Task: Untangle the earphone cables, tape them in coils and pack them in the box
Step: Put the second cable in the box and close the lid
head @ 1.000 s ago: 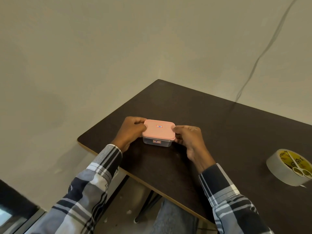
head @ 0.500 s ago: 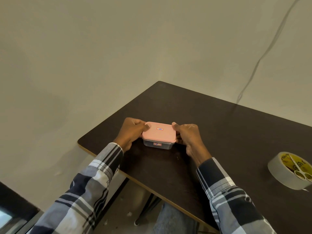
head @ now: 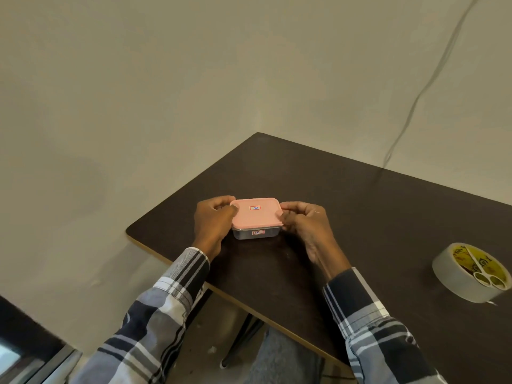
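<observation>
Box point(head: 255, 234) sat between my hands, long axis left-right; left hand point(head: 212, 223) and right hand point(head: 304, 225) fingers curled, gripping its pink lid point(head: 256, 216) ends.

A small clear plastic box point(head: 255, 233) with rounded corners sat flat on the dark table near its left edge. A pink plastic lid point(head: 256, 213) covered its top, bearing a small red-and-blue sticker in the middle; a similar sticker marked the box's near wall. Its contents could not be made out.
</observation>
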